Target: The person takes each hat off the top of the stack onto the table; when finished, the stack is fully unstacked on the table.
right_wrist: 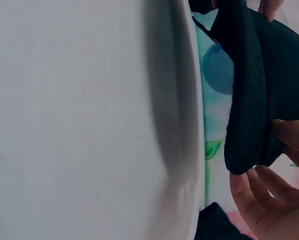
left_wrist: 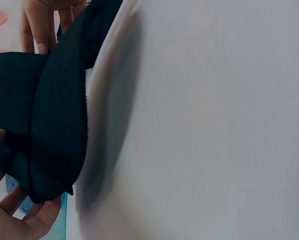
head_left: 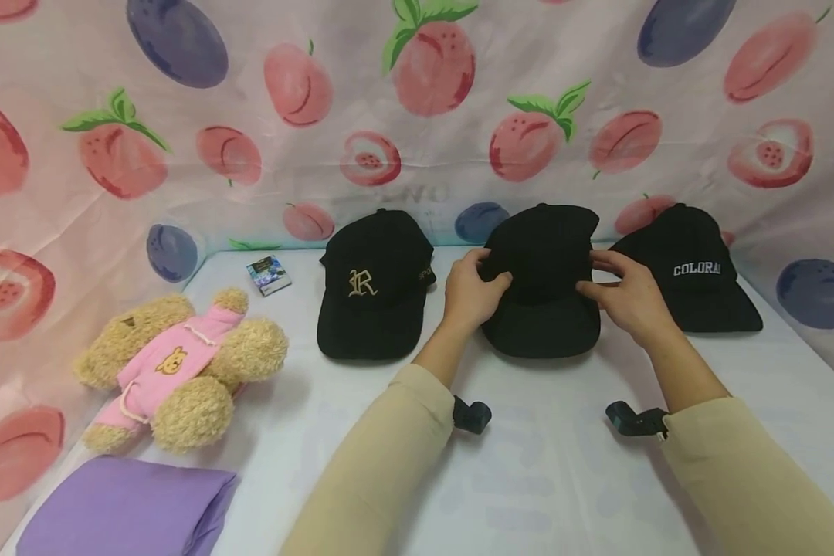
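A plain black cap (head_left: 542, 247), brim toward me, is held between my two hands in the head view. My left hand (head_left: 472, 289) grips its left side, thumb on the front and fingers round the edge. On the opposite side my right hand (head_left: 628, 297) pinches it the same way. The right wrist view shows the brim (right_wrist: 244, 100) apart from the tabletop, with backdrop visible in between. In the left wrist view, the brim (left_wrist: 59, 115) casts a long shadow on the table. The cap's back is hidden.
A black cap with a gold R (head_left: 375, 309) sits to the left, and one lettered "COLORA" (head_left: 695, 270) to the right. Further left are a small box (head_left: 269, 276), a teddy bear (head_left: 181, 355) in pink and a folded purple cloth (head_left: 125, 510). A fruit-print curtain (head_left: 445, 154) hangs behind.
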`<state>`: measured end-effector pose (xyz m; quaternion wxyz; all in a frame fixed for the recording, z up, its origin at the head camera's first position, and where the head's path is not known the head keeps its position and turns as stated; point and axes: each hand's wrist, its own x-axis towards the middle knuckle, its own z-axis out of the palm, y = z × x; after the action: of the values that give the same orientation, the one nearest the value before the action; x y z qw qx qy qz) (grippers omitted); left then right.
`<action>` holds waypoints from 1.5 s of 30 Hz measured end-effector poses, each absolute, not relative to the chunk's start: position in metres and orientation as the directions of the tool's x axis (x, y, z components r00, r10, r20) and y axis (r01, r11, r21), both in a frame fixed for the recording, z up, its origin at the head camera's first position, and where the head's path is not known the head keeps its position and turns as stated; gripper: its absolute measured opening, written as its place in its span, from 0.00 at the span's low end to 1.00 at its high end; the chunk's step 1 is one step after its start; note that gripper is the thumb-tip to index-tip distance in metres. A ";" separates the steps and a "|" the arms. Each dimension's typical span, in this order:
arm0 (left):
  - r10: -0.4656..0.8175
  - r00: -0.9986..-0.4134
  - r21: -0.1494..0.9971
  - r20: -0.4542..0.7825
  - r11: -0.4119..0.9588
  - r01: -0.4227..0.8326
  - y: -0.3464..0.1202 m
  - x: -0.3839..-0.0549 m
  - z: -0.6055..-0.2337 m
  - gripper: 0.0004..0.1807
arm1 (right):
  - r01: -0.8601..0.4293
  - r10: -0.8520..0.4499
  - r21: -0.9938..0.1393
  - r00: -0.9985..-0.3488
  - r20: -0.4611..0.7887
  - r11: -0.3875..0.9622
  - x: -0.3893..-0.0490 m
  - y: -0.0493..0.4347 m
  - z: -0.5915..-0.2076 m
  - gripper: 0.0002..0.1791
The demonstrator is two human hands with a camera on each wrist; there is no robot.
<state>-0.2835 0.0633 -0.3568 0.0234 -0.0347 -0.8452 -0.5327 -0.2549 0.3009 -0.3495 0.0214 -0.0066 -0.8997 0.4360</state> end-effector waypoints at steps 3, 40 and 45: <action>0.048 -0.997 0.894 0.067 0.440 0.081 0.069 -0.286 -0.356 0.29 | -0.005 0.049 -0.783 -0.998 0.045 0.623 -0.256 0.305 -0.353 0.37; 0.111 -0.990 0.946 -0.092 0.321 -0.052 0.085 -0.293 -0.372 0.39 | 0.027 0.007 -0.812 -1.000 -0.028 0.583 -0.263 0.319 -0.370 0.48; 0.115 -0.989 0.943 -0.091 0.329 -0.048 0.087 -0.292 -0.372 0.40 | 0.038 -0.025 -0.799 -0.997 -0.066 0.601 -0.265 0.319 -0.371 0.56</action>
<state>-0.2923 0.0868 -0.3716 -0.0705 -0.0206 -0.8121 -0.5789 -0.2649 0.3189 -0.3714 -0.0354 -0.0036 -0.8939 0.4468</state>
